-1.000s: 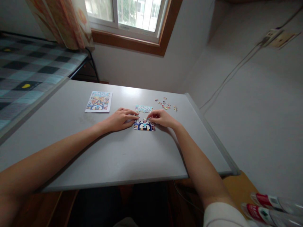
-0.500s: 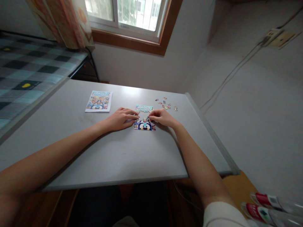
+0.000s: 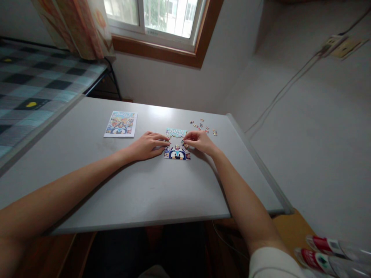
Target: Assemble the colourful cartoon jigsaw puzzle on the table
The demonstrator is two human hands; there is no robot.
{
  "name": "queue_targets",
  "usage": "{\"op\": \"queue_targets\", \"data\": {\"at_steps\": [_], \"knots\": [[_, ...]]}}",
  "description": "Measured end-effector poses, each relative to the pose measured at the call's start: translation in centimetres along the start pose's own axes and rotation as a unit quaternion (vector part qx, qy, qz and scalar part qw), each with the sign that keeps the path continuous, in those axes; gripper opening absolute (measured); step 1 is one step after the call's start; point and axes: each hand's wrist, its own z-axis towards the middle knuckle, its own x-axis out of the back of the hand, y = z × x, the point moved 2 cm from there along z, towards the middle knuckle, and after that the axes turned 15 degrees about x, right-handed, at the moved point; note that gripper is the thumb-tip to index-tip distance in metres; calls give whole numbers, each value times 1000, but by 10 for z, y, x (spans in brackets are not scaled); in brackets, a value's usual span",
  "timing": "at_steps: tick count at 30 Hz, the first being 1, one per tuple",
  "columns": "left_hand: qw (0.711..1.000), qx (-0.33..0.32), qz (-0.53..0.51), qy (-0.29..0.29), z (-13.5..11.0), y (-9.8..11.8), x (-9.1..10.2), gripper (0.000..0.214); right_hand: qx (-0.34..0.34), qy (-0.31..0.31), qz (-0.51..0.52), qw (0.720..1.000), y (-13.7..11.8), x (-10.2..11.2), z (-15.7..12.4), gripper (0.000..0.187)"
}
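Observation:
A partly joined jigsaw puzzle (image 3: 177, 155) lies on the table, with a blue dog face along its near edge and lettering along its far edge. Bare tabletop shows through a gap in its middle. My left hand (image 3: 148, 146) lies flat with fingers stretched out, their tips touching the puzzle's left side. At the right side, my right hand (image 3: 200, 142) has thumb and forefinger pinched together over the border; a puzzle piece appears to be in the pinch, mostly hidden by the fingers. Several loose puzzle pieces (image 3: 201, 125) are scattered just beyond that hand.
A printed picture sheet (image 3: 121, 124) of the same design lies on the left of the white table (image 3: 139, 193). Beyond the table stand a bed (image 3: 43, 85) and a window (image 3: 171, 19). Two plastic bottles (image 3: 321, 260) lie at the lower right, below table height.
My right hand has shifted slightly away from me and to the right, uncovering more of the puzzle's right side. My left hand stays where it was.

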Motion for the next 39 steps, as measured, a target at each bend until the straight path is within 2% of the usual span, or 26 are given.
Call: {"op": "queue_targets", "data": {"at_steps": [3, 8, 20, 39], "knots": [[1000, 0, 1, 0, 0, -1, -1, 34, 9, 1, 18, 1000, 0, -2, 0, 24], [1000, -5, -1, 3, 0, -1, -1, 33, 9, -10, 27, 1000, -1, -3, 0, 38], [1000, -18, 10, 7, 1, -1, -1, 34, 60, -8, -43, 997, -7, -21, 2, 18], [1000, -16, 9, 11, 1, 0, -1, 33, 64, -4, -49, 997, -7, -21, 2, 15]]}}
